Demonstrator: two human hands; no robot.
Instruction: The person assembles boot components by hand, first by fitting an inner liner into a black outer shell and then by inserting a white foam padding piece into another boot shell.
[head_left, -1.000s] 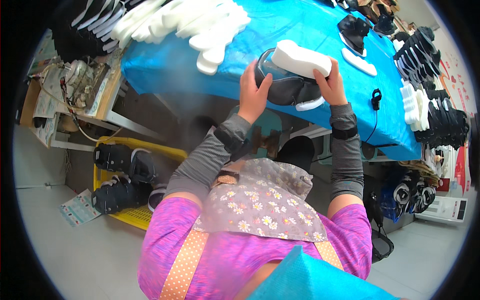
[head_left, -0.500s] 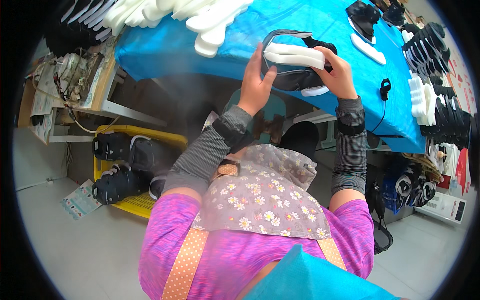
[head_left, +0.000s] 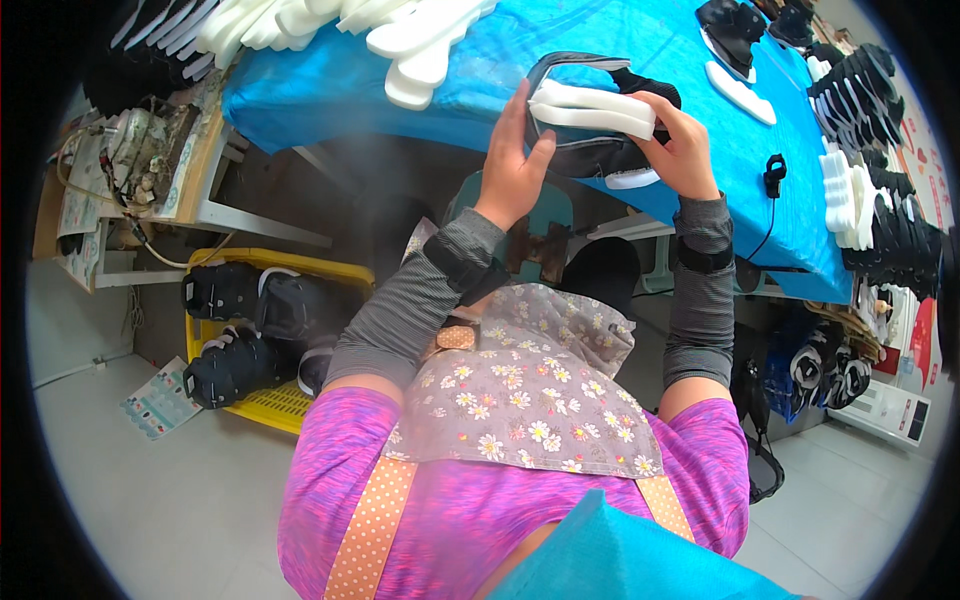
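Over the near edge of the blue-covered table, my two hands hold a black shoe upper (head_left: 592,158) with grey lining, its opening spread. A white foam insole (head_left: 590,108), folded or doubled into two layers, sits partly inside it. My left hand (head_left: 512,165) grips the upper's left end between fingers and thumb. My right hand (head_left: 684,148) is closed round the right end of the foam, its fingertips partly hidden behind it. White material (head_left: 632,179) also shows at the upper's lower edge.
White foam insoles (head_left: 420,60) are piled at the table's far left. A black shoe (head_left: 728,40) and a loose white insole (head_left: 740,93) lie right. A small black device (head_left: 774,175) with a cord is on the near right edge. A yellow basket (head_left: 330,270) holds black shoes.
The hands and the shoe upper stay nearly in place. The foam and right hand have moved very slightly right; the view has shifted a little.
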